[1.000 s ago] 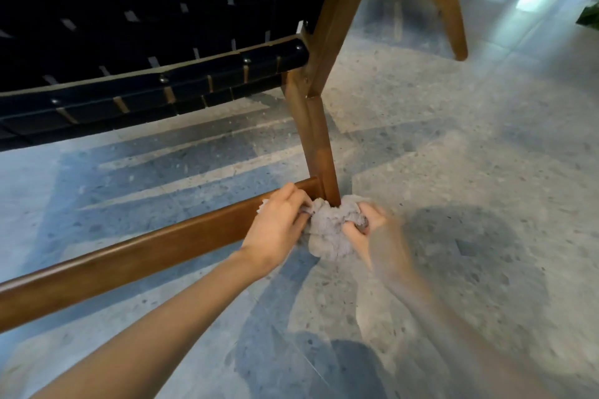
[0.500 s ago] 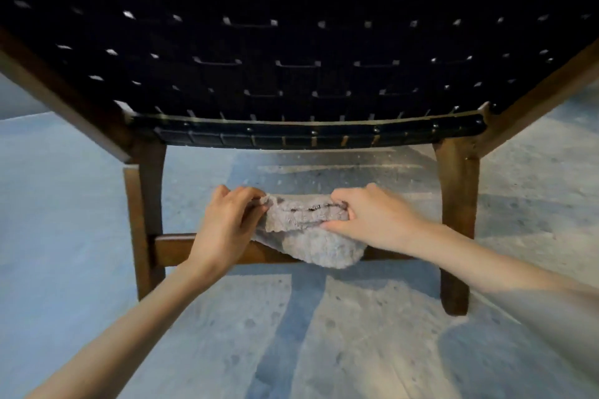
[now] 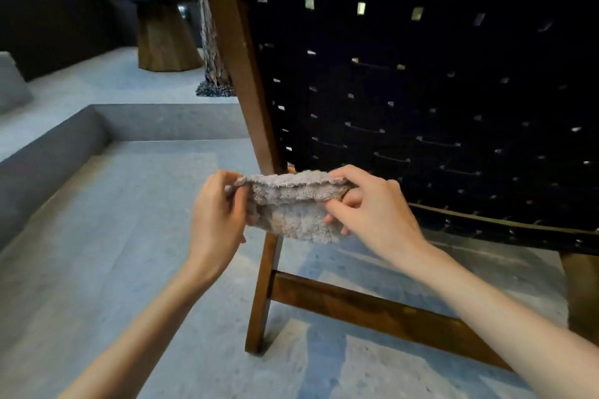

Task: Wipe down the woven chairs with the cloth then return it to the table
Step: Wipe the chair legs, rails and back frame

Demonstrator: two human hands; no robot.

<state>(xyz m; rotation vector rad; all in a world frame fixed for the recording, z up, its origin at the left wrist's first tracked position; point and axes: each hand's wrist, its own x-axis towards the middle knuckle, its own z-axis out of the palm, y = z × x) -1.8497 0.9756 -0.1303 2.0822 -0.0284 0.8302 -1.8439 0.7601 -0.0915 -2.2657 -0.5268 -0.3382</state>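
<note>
Hanging in the air between both hands, the grey fluffy cloth [image 3: 293, 207] is pulled out sideways, its top edge drawn fairly straight and a folded lower flap sagging beneath. The left hand [image 3: 217, 220] pinches the left end between thumb and curled fingers. The right hand [image 3: 372, 214] grips the right end, thumb on top and fingers curled underneath. The cloth sits in front of the lower left corner of the chair [image 3: 421, 107], over the point where its slanted wooden post [image 3: 233, 58] meets the leg; whether it touches the wood cannot be told. The chair's back is woven from dark straps, with small gaps letting light through, and a brown crossbar [image 3: 372, 311] runs low between the legs. Both forearms reach in from the bottom edge above a grey speckled floor [image 3: 113, 236]. To the left a step [image 3: 58, 146] rises to a higher level. Up there, well apart from the cloth, stands the bench [image 3: 165, 39], which has a tapered wooden base and a dark top. A fringed patterned fabric [image 3: 214, 74] hangs just behind the chair's post.
</note>
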